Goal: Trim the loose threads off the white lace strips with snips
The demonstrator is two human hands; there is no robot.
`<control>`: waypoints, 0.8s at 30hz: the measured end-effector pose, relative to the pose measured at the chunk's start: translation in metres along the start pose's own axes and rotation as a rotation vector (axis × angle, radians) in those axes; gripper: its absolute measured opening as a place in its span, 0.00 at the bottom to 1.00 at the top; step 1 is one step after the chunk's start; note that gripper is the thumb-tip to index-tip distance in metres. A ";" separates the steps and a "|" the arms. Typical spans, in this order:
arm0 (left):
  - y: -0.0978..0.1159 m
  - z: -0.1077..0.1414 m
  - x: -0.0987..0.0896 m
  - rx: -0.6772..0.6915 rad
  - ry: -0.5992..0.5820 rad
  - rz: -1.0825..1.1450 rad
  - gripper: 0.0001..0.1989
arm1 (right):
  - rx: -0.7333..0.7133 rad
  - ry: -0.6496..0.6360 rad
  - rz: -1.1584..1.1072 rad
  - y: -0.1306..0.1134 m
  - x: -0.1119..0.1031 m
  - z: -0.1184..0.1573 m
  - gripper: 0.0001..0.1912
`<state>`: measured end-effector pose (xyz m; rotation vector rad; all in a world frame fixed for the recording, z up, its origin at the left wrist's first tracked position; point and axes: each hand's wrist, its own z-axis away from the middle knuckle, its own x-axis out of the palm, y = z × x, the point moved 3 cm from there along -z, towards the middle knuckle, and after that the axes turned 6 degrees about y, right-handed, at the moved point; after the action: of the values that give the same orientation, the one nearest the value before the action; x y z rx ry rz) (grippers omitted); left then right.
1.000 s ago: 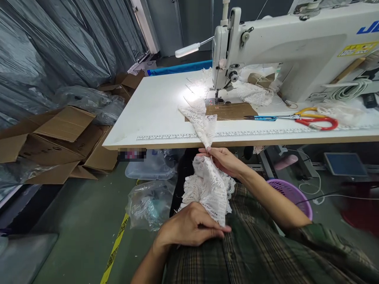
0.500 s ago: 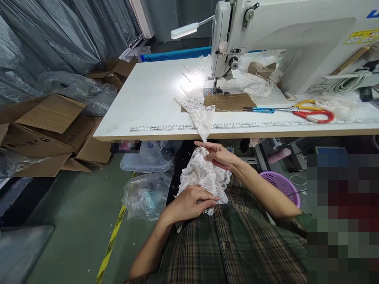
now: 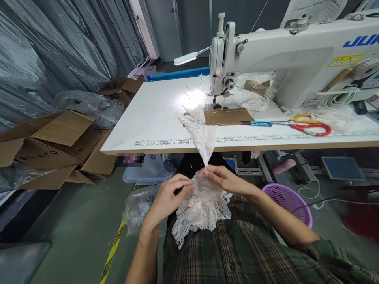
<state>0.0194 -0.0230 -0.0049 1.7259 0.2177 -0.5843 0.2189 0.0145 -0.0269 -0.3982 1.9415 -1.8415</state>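
A strip of white lace fabric (image 3: pixel 203 138) hangs from the sewing table's front edge, narrowing to a point. My right hand (image 3: pixel 226 179) pinches this lower point between thumb and fingers. A bunched pile of white lace (image 3: pixel 204 213) with scalloped edges lies on my lap, partly under both hands. My left hand (image 3: pixel 168 197) is at the pile's upper left, its fingers curved and a gap showing between thumb and fingers. Behind the strip stands a white sewing machine (image 3: pixel 217 67), its needle area beside the lace on the table.
Scissors with red and yellow handles (image 3: pixel 310 127) and a blue-handled tool (image 3: pixel 257 123) lie on the white table (image 3: pixel 148 114), by a brown cardboard piece (image 3: pixel 227 117). A purple basket (image 3: pixel 287 201) stands below right. Open cardboard boxes (image 3: pixel 56 146) sit at left.
My left hand has lifted off the lap pile and moved up and left. My right hand has closed on the strip's tip. The view has tilted up, showing more of the machine.
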 end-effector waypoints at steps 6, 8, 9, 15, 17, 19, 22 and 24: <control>-0.016 -0.040 0.000 -0.239 0.210 0.419 0.24 | -0.177 -0.466 0.276 -0.041 0.028 0.042 0.16; -0.021 -0.048 0.006 -0.256 0.343 0.444 0.24 | -0.200 -0.563 0.289 -0.044 0.035 0.051 0.15; -0.022 -0.049 0.005 -0.234 0.480 0.392 0.24 | -0.208 -0.595 0.291 -0.044 0.037 0.055 0.15; -0.001 -0.047 0.001 -0.019 0.651 -0.027 0.17 | -0.250 -0.652 0.266 -0.042 0.041 0.062 0.17; 0.003 -0.052 0.016 -0.059 0.384 0.018 0.19 | -0.257 -0.647 0.270 -0.043 0.042 0.061 0.17; 0.002 -0.056 0.031 -0.101 0.207 0.102 0.19 | -0.255 -0.642 0.298 -0.043 0.040 0.061 0.16; 0.001 -0.057 0.038 -0.089 0.157 0.155 0.15 | -0.201 -0.562 0.431 -0.041 0.022 0.056 0.15; 0.005 -0.049 0.033 -0.044 0.111 0.143 0.12 | -0.130 -0.376 0.493 -0.038 -0.002 0.048 0.16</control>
<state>0.0626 0.0177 -0.0106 1.7169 0.1820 -0.3765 0.2406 -0.0290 0.0098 -0.2518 1.7099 -1.2354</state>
